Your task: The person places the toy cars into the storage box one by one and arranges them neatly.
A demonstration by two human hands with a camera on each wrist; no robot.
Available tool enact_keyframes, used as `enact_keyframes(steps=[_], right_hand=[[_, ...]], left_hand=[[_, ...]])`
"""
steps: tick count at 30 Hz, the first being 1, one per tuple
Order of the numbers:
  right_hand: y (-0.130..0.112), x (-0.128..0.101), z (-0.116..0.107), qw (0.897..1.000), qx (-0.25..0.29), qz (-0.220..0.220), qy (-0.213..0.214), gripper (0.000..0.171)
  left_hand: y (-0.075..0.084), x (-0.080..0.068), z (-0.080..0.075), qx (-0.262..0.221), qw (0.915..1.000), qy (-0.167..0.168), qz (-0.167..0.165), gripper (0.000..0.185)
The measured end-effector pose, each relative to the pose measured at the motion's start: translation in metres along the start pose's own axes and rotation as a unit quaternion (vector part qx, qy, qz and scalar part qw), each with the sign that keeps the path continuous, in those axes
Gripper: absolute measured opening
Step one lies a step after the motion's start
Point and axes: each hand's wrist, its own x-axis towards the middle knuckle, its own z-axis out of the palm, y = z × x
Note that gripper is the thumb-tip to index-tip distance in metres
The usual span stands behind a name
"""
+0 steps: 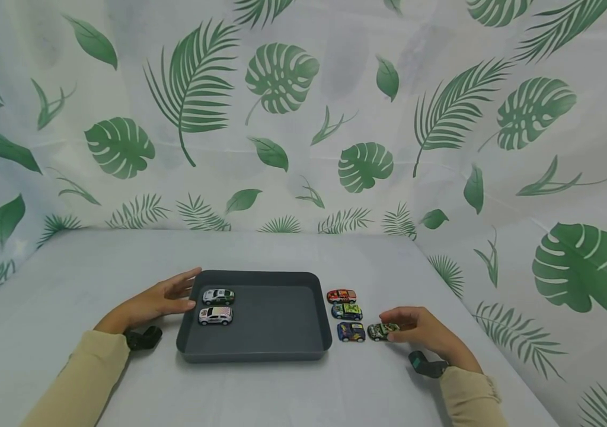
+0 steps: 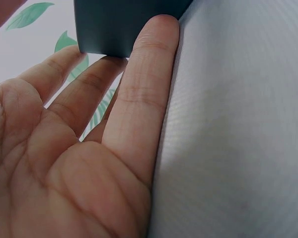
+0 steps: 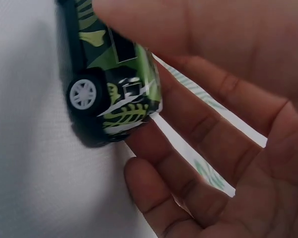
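Green-patterned car (image 3: 108, 74) is pinched between the right hand (image 1: 422, 330) thumb and fingers; tray (image 1: 277, 320) is touched, apparently for steadiness, by left hand (image 1: 155, 301) fingers, extended.

On the white tabletop (image 1: 250, 391), the left hand (image 1: 155, 303) touches the left side of a grey tray (image 1: 277, 314), inside which a white-and-green toy car (image 1: 219, 297) and a white-and-pink toy car (image 1: 216, 316) stand near that side. Right of the tray, a red toy car (image 1: 341, 296), a yellow-green toy car (image 1: 347, 312) and a blue toy car (image 1: 351, 333) form a rough column; just beside the blue one, the right hand (image 1: 425, 330) pinches a dark green patterned toy car (image 1: 379, 333). Behind rises a leaf-printed cloth (image 1: 330, 77).
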Motion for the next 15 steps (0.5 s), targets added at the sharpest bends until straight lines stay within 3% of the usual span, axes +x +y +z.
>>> enact_keyframes(steps=[15], right_hand=[[0.0016, 0.0029, 0.0041, 1.0, -0.014, 0.019, 0.0, 0.038]], left_hand=[[-0.0012, 0.001, 0.0001, -0.006, 1.0, 0.001, 0.008, 0.098]])
